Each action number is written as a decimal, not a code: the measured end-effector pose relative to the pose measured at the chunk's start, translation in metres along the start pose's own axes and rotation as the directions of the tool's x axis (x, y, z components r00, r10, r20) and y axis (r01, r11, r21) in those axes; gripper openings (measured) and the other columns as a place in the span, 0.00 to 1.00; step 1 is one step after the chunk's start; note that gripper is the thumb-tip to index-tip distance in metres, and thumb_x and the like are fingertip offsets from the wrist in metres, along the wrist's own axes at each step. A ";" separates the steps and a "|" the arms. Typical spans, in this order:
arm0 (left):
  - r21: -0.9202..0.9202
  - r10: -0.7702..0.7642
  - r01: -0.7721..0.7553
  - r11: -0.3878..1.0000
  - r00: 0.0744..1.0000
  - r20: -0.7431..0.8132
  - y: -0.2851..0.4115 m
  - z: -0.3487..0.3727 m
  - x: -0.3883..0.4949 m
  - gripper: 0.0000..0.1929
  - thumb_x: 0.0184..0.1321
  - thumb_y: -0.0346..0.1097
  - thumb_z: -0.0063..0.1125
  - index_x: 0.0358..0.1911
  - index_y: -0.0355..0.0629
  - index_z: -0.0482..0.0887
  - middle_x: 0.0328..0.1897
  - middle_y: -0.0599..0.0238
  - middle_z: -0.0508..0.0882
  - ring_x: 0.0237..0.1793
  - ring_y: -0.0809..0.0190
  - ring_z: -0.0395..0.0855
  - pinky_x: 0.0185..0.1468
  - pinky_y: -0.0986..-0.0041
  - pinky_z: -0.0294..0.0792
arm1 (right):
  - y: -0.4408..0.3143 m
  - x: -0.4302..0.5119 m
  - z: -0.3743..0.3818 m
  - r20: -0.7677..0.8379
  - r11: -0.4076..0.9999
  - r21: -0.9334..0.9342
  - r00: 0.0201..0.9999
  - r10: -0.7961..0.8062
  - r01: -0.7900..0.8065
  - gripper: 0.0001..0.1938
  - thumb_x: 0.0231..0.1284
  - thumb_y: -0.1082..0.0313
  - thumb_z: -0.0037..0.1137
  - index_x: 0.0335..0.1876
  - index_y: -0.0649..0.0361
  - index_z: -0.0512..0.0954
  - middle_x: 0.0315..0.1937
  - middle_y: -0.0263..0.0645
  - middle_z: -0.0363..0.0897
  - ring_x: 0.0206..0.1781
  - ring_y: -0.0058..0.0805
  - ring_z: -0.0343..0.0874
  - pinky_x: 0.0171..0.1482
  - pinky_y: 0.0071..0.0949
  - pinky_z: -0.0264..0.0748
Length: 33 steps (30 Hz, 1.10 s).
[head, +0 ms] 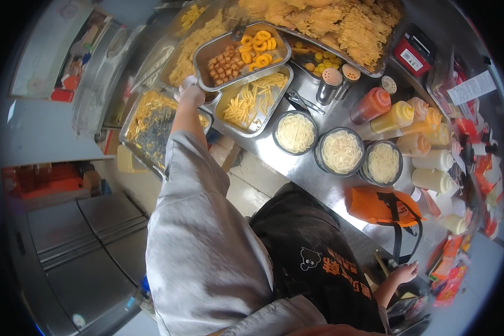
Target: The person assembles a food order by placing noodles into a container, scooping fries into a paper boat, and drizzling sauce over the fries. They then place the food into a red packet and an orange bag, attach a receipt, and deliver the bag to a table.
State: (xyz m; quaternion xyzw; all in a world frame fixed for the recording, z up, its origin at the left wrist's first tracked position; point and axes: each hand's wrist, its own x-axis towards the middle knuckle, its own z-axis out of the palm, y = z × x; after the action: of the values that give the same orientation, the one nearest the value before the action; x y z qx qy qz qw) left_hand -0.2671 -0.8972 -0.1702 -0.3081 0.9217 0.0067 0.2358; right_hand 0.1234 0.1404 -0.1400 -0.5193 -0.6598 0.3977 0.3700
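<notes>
My left hand (190,93) reaches out at the upper left, between a tray of fries and a steel tray of diced brown pieces (226,66) and yellow-orange rings (260,44). Something white (189,80) shows at its fingertips; whether it is gripped is unclear. Below the hand lies a pan of loose fried bits (151,126) around a dark patch. Pale French fries (250,103) fill part of the neighbouring steel tray (286,84). My right hand (403,274) is low on the right, fingers partly curled, near the black straps of an orange bag (374,206).
Three black bowls of noodles (295,132) line the steel counter (273,147). Metal tongs (306,102), shakers (330,84) and several sauce bottles (371,105) stand beyond. Breaded fried pieces (348,29) heap a large tray. A red-and-black device (414,52) sits at the upper right.
</notes>
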 end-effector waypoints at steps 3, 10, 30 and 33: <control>-0.105 -0.045 0.042 0.994 0.999 -0.022 0.004 0.006 0.016 0.32 0.75 0.39 0.55 0.83 0.66 0.77 0.93 0.70 0.67 0.92 0.42 0.55 0.90 0.34 0.45 | 0.003 -0.007 -0.021 0.016 0.998 0.028 0.998 0.062 -0.063 0.14 0.80 0.59 0.69 0.56 0.62 0.83 0.36 0.31 0.77 0.31 0.21 0.68 0.31 0.25 0.66; -0.291 -0.036 -0.047 0.956 0.962 -0.272 -0.012 -0.008 -0.014 0.23 0.74 0.38 0.64 0.72 0.48 0.88 0.77 0.58 0.87 0.77 0.46 0.81 0.80 0.45 0.70 | -0.019 0.006 -0.033 -0.116 0.989 0.107 0.987 0.111 -0.099 0.17 0.78 0.54 0.71 0.54 0.61 0.83 0.34 0.30 0.76 0.29 0.23 0.69 0.30 0.25 0.66; -0.752 0.571 -0.367 -0.547 0.494 -0.656 0.167 -0.093 -0.520 0.36 0.67 0.29 0.78 0.78 0.34 0.77 0.78 0.58 0.73 0.66 0.54 0.88 0.72 0.60 0.83 | -0.327 -0.179 0.062 0.508 0.313 0.641 -0.081 -0.858 0.701 0.21 0.63 0.58 0.79 0.55 0.64 0.87 0.52 0.46 0.88 0.61 0.47 0.85 0.68 0.47 0.79; -0.666 0.596 -0.141 -0.732 0.339 -0.727 0.218 -0.068 -0.583 0.39 0.72 0.22 0.67 0.86 0.34 0.64 0.90 0.54 0.67 0.79 0.47 0.81 0.79 0.49 0.79 | -0.335 -0.211 0.052 0.708 0.585 0.672 -0.162 -0.687 0.454 0.39 0.53 0.56 0.86 0.70 0.63 0.80 0.72 0.52 0.79 0.77 0.54 0.75 0.81 0.50 0.69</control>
State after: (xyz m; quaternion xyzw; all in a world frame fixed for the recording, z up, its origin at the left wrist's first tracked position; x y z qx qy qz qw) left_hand -0.0132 -0.4022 0.1168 0.2330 0.4363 0.8690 -0.0152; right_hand -0.0153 -0.1220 0.1269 0.2422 -0.8453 0.4730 0.0549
